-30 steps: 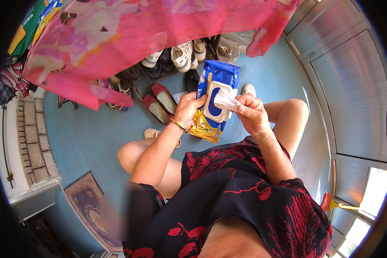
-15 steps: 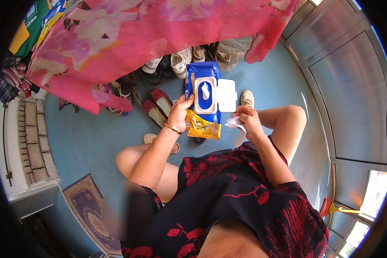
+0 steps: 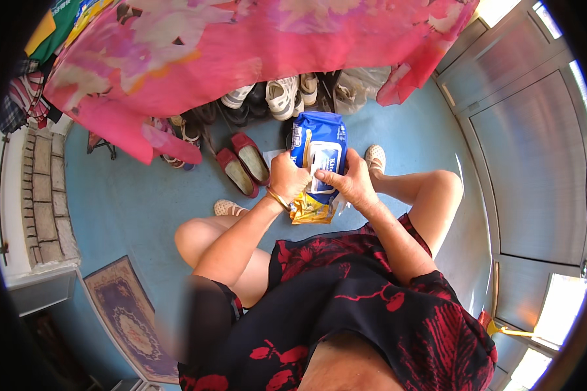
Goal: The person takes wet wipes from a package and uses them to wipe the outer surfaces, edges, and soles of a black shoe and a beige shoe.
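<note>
A blue and yellow pack of wipes (image 3: 323, 126) is held up between my knees. Its white-rimmed plastic lid (image 3: 327, 158) lies closed over the opening. My left hand (image 3: 287, 176) grips the pack's left side, with the thumb against the edge of the lid. On the other side, my right hand (image 3: 354, 181) clasps the pack, its thumb pressing on the lid. Part of a white wipe (image 3: 341, 204) shows below my right fingers, beside the yellow end of the pack; most of it is hidden.
Red slip-on shoes (image 3: 238, 171) stand on the blue floor ahead. Several shoes, including white sneakers (image 3: 281, 98), sit under a pink floral cloth (image 3: 241, 45), near a clear plastic bag (image 3: 359, 88). A patterned rug (image 3: 127, 306) lies at the left; metal panels (image 3: 528, 163) line the right.
The lid, which stood open to the right, is now closed. My right hand has moved in from beside the pack onto it, and the pack sits slightly lower and further right.
</note>
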`<control>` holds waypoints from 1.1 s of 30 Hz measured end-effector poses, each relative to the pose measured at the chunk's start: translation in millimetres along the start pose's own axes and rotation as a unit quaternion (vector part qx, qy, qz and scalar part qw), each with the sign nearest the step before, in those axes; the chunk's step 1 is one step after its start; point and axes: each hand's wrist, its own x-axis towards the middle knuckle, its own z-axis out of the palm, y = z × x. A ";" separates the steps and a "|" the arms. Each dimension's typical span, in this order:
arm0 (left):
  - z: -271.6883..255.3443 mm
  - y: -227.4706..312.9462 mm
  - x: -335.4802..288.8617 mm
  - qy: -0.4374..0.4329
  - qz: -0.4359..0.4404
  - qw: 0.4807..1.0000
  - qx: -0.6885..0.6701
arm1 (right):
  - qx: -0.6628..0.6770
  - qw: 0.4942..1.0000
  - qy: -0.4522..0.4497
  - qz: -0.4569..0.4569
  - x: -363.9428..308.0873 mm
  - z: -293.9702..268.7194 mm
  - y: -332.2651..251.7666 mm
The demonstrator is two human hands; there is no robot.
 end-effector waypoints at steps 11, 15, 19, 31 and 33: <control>-30.4 27.3 -4.7 -0.243 -0.141 0.891 -0.356 | 0.145 0.986 -0.067 0.038 1.2 -0.1 -8.3; -19.0 28.1 -11.2 -0.170 -0.134 0.916 -0.337 | 0.027 0.987 -0.156 0.007 -4.2 -15.5 -7.4; -32.1 46.2 -13.0 -0.101 -0.092 0.931 -0.338 | -0.066 0.984 -0.166 0.018 -4.4 -52.1 3.8; -125.1 297.2 74.2 0.093 0.251 0.929 -0.257 | 0.364 0.924 0.036 0.116 50.9 -148.3 58.9; -145.7 360.1 101.2 0.071 0.109 0.972 -0.197 | 0.380 0.918 0.006 0.117 51.6 -134.9 58.9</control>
